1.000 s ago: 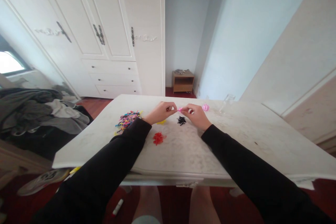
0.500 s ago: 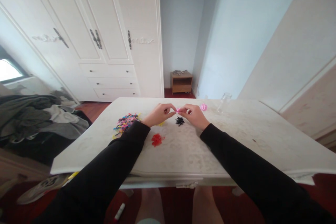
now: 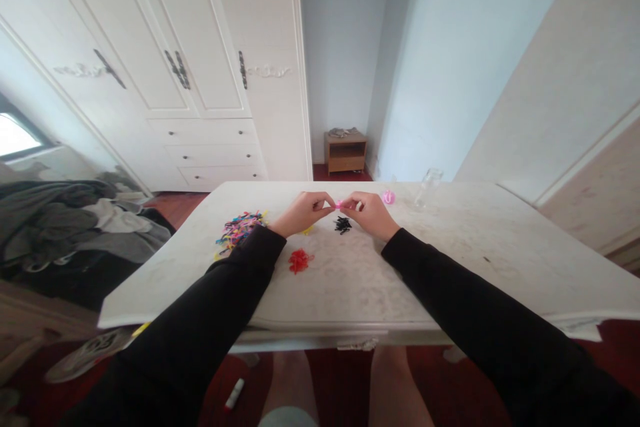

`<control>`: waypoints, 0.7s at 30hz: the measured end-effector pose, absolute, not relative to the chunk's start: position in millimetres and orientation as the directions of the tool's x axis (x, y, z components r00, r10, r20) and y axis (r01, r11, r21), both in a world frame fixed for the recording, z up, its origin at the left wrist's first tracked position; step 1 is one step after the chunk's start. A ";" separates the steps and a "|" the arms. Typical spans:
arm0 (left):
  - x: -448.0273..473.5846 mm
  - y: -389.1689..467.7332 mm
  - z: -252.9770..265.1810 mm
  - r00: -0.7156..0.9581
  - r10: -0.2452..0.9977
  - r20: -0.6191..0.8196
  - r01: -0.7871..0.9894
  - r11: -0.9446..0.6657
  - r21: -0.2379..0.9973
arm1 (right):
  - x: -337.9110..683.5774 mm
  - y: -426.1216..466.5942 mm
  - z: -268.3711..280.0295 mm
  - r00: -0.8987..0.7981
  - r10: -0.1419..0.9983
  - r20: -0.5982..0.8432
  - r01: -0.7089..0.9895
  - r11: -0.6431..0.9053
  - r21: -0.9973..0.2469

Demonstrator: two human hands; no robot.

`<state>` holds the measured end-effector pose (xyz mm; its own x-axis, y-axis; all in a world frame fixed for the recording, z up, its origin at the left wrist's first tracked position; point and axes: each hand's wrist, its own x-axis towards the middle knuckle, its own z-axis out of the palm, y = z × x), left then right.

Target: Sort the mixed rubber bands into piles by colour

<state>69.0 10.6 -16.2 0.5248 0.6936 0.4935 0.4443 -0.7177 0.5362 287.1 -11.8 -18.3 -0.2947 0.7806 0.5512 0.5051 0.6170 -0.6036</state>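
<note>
Little has altered over the last second: both hands keep the same pinch, and the slight shift in the scene comes mostly from the head camera moving. The left hand and right hand meet fingertip to fingertip, grasping a small pink piece between them, just beyond the black pile on the desk. Whether the piece is being stretched or merely held is too small to tell. The red pile lies nearer the body, the yellow pieces partly behind the left hand, the mixed pile farther left. A pink bunch sits beyond the right hand, near a clear glass bottle. The pink piece remains in hand, so its handling seems unfinished.
</note>
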 end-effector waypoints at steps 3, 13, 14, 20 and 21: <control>69.9 8.6 -14.3 0.521 0.697 0.493 0.447 -0.715 0.537 | 286.6 -12.2 -17.7 -0.291 0.792 0.537 0.512 0.603 -0.611; 71.1 6.6 -13.2 0.517 0.708 0.481 0.445 -0.702 0.556 | 286.2 -13.6 -18.3 -0.286 0.813 0.507 0.526 0.575 -0.626; 71.0 7.2 -13.5 0.517 0.709 0.480 0.447 -0.702 0.555 | 286.0 -13.5 -18.3 -0.285 0.814 0.506 0.529 0.573 -0.626; 70.3 8.3 -13.8 0.519 0.716 0.467 0.467 -0.695 0.546 | 286.2 -13.4 -18.3 -0.290 0.806 0.515 0.537 0.583 -0.609; 70.6 7.9 -13.7 0.518 0.716 0.468 0.468 -0.695 0.545 | 286.1 -13.8 -18.1 -0.291 0.807 0.514 0.538 0.582 -0.609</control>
<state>70.6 7.9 -13.7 0.5181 0.7161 0.4678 0.4683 -0.6951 0.5454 286.1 -13.8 -18.1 -0.2907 0.8069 0.5142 0.5382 0.5822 -0.6094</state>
